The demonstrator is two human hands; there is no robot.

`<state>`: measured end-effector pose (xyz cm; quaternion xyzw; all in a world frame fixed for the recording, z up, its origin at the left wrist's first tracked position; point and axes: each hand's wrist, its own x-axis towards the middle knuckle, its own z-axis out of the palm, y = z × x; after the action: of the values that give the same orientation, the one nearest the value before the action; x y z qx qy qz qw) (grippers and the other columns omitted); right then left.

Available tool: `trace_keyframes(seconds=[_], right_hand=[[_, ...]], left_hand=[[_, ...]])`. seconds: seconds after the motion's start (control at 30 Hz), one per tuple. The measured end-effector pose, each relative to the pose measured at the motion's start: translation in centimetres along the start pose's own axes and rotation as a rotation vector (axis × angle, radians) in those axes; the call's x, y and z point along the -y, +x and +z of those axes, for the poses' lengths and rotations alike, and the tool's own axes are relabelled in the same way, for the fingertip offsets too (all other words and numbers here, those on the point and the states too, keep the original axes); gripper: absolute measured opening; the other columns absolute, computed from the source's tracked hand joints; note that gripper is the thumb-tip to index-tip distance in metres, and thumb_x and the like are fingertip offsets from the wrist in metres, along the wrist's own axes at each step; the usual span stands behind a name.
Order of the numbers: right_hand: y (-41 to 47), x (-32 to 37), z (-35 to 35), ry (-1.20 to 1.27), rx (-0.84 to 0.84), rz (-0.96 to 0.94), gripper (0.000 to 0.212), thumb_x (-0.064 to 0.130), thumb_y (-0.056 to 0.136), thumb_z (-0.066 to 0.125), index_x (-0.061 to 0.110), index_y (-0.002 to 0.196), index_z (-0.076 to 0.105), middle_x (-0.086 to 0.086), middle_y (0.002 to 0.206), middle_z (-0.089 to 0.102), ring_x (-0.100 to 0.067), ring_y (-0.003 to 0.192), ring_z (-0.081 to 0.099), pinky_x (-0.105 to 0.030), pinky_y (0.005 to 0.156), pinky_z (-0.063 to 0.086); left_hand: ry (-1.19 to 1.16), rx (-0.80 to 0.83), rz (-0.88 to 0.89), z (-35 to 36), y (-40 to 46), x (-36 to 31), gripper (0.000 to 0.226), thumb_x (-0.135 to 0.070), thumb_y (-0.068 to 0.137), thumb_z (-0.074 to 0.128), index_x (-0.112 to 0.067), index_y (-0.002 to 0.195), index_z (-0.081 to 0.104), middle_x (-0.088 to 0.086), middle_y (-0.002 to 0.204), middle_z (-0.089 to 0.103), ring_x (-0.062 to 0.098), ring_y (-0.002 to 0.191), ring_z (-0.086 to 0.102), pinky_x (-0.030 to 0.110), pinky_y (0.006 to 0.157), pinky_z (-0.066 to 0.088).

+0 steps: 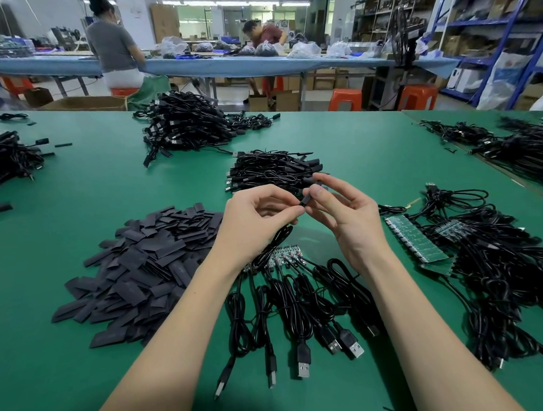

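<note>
Cable [277, 241], thin, black and glossy, hangs in a loop from our left hand [255, 220] down toward the table [104, 190], which has a smooth green surface. We pinch the upper end of the cable between the left thumb and forefinger, and our right hand [344, 223] pinches a small black sleeve [306, 200] at that same end, its other fingers loosely spread. Both hands are raised above the table and close together, the fingertips almost touching. Below the wrists more cables [301, 302] lie side by side, each ending in a rectangular metal plug [304, 365]; their other ends meet at a narrow green board [276, 256]. To the left we see a heap [147, 267] of flat, matte black pieces. Just behind the hands is a knotted bundle [271, 170], and to the right a long green strip [415, 244] with a grid pattern lies beside a dark tangle [506, 270].
</note>
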<state>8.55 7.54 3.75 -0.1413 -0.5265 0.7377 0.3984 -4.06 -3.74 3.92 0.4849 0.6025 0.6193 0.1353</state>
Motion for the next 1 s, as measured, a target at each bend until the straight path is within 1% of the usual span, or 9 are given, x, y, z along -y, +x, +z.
trace_keyframes(seconds=[0.13,0.27,0.4,0.5,0.57,0.67,0.87,0.93,1.0], right_hand=[[0.0,0.1,0.2,-0.001,-0.012,-0.003,0.027,0.02,0.07,0.084,0.02,0.097,0.082,-0.013,0.096,0.077,-0.019,0.085,0.071,-0.027,0.081,0.058],[0.0,0.0,0.5,0.011,-0.005,0.009,0.028,0.02,0.07,0.084,0.02,0.097,0.082,-0.011,0.095,0.077,-0.018,0.084,0.07,-0.027,0.08,0.058],[0.1,-0.3,0.5,0.024,-0.026,0.018,0.028,0.016,0.074,0.083,0.016,0.101,0.08,-0.012,0.093,0.076,-0.019,0.083,0.07,-0.029,0.08,0.059],[0.2,-0.6,0.4,-0.018,-0.065,0.011,0.02,0.01,0.082,0.081,0.013,0.102,0.079,-0.013,0.091,0.076,-0.021,0.081,0.069,-0.029,0.078,0.059],[0.3,-0.7,0.4,-0.041,-0.098,0.004,0.017,0.008,0.084,0.08,0.011,0.101,0.079,-0.014,0.09,0.076,-0.021,0.079,0.069,-0.028,0.076,0.06],[0.5,-0.9,0.7,-0.051,-0.163,0.004,0.02,0.006,0.082,0.082,0.007,0.101,0.078,-0.014,0.088,0.077,-0.02,0.074,0.072,-0.028,0.074,0.06],[0.5,-1.5,1.5,-0.032,-0.234,0.035,0.024,0.006,0.083,0.081,0.003,0.106,0.076,-0.01,0.082,0.076,-0.017,0.07,0.072,-0.03,0.076,0.062],[0.6,-1.4,1.7,0.006,-0.242,0.052,0.022,0.005,0.084,0.08,0.003,0.106,0.076,-0.01,0.083,0.075,-0.017,0.071,0.071,-0.027,0.074,0.061],[0.6,-1.3,1.7,0.063,-0.276,0.071,0.021,0.003,0.084,0.079,0.003,0.105,0.075,-0.009,0.083,0.074,-0.015,0.069,0.07,-0.023,0.07,0.059]], left_hand=[[-0.004,-0.012,-0.004,-0.1,0.0,0.0,0.008,-0.008,0.081,0.081,-0.011,0.087,0.076,0.003,0.077,0.077,0.02,0.074,0.075,0.031,0.078,0.06],[-0.005,-0.038,-0.013,-0.1,-0.1,0.2,0.007,-0.011,0.081,0.082,-0.012,0.086,0.076,0.002,0.076,0.077,0.019,0.074,0.075,0.029,0.077,0.06],[0.007,-0.048,-0.02,0.0,-0.1,0.4,0.007,-0.014,0.082,0.082,-0.014,0.087,0.077,0.001,0.077,0.077,0.018,0.075,0.076,0.031,0.08,0.06],[0.015,-0.035,-0.02,0.0,-0.2,0.6,0.005,-0.017,0.083,0.081,-0.018,0.085,0.077,0.001,0.078,0.077,0.019,0.075,0.075,0.033,0.079,0.06],[0.011,-0.035,-0.022,0.1,-0.1,0.8,0.005,-0.017,0.083,0.081,-0.02,0.084,0.077,0.0,0.077,0.077,0.018,0.074,0.075,0.029,0.077,0.059],[0.005,-0.053,-0.024,0.2,0.0,1.0,0.007,-0.014,0.083,0.081,-0.02,0.086,0.077,-0.001,0.078,0.077,0.018,0.073,0.075,0.024,0.074,0.057],[0.025,-0.08,-0.025,0.2,-0.1,1.3,0.009,-0.014,0.084,0.079,-0.02,0.091,0.079,-0.004,0.08,0.078,0.014,0.075,0.075,0.023,0.075,0.058],[0.081,-0.077,-0.03,0.2,0.0,1.1,0.011,-0.019,0.084,0.08,-0.023,0.094,0.079,-0.008,0.082,0.077,0.007,0.08,0.074,0.02,0.076,0.056],[0.182,-0.052,-0.066,0.1,0.0,1.0,0.019,-0.028,0.082,0.082,-0.029,0.1,0.077,-0.014,0.085,0.076,-0.003,0.082,0.07,0.01,0.075,0.051]])
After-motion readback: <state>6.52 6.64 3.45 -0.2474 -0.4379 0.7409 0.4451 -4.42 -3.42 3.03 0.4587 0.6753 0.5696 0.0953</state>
